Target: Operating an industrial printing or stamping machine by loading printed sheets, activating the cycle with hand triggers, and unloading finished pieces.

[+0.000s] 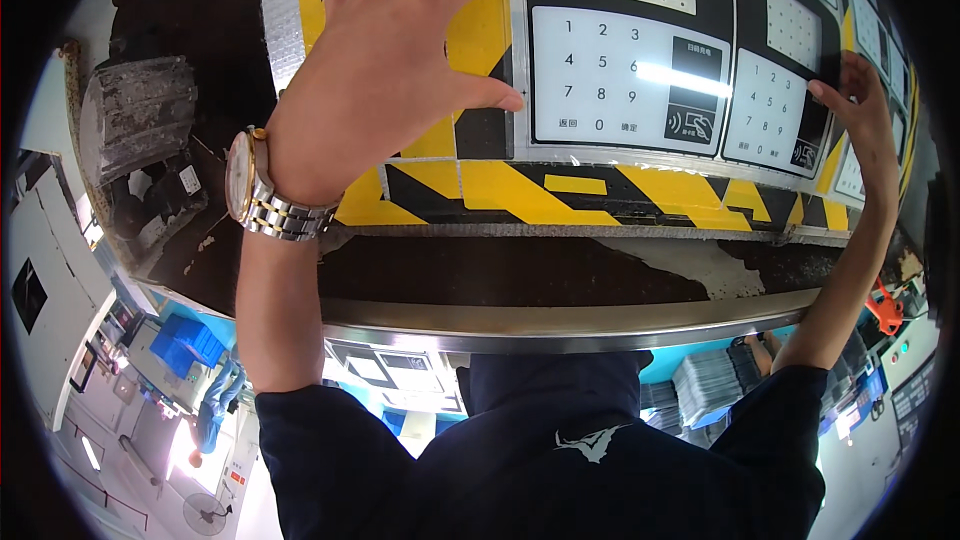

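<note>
The left hand (370, 75) is spread flat with its fingers well apart, over the striped tape (500, 190) at the left end of a row of keypad panels. Its thumb tip reaches the left edge of the nearest keypad panel (630, 80), which lies just to the right of that hand. The right hand (868, 105) is at the right edge of the second keypad panel (770, 90), thumb and fingers bent; whether they pinch anything, I cannot tell. The left hand and its watch (290, 190) hide part of the tape, and a streak of glare crosses the nearest panel. A grey metal block (140, 120) sits left of the watch on the worn brown table (560, 265). Beyond the table edge are blue bins (188, 345), a fan (205, 513) and stacked sheets (705, 385).
</note>
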Demonstrator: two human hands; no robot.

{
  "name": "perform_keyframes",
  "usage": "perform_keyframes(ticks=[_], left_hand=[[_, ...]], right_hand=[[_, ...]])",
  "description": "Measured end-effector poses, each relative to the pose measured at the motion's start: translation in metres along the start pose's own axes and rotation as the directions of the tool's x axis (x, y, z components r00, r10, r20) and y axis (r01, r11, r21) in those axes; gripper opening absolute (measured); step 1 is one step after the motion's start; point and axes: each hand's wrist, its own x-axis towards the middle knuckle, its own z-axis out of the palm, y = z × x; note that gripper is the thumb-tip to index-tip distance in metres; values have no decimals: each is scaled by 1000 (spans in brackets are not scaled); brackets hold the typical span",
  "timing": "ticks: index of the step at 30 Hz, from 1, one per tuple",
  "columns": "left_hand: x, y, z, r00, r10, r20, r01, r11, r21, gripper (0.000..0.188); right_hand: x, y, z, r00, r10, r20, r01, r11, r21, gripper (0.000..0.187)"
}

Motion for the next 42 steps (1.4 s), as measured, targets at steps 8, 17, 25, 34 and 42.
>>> perform_keyframes(ticks=[8,17,25,34,42], left_hand=[[-3,-10,6,999,49,-1,-49,999,-18,94],[-5,-8,7,993,101,-60,-105,993,-52,94],[-4,-12,10,992,108,-60,-111,992,-52,93],[-7,-5,8,998,45,-42,-46,999,-16,91],[-7,-2,5,998,37,-45,-39,999,-26,89]], right_hand=[[4,15,4,999,-47,-18,47,998,-43,92],[4,16,6,998,-49,-51,46,997,-54,95],[5,19,7,999,-43,-26,42,998,-55,92],[7,22,7,997,-75,-18,73,995,-72,90],[4,10,7,998,-36,-58,32,997,-75,92]])
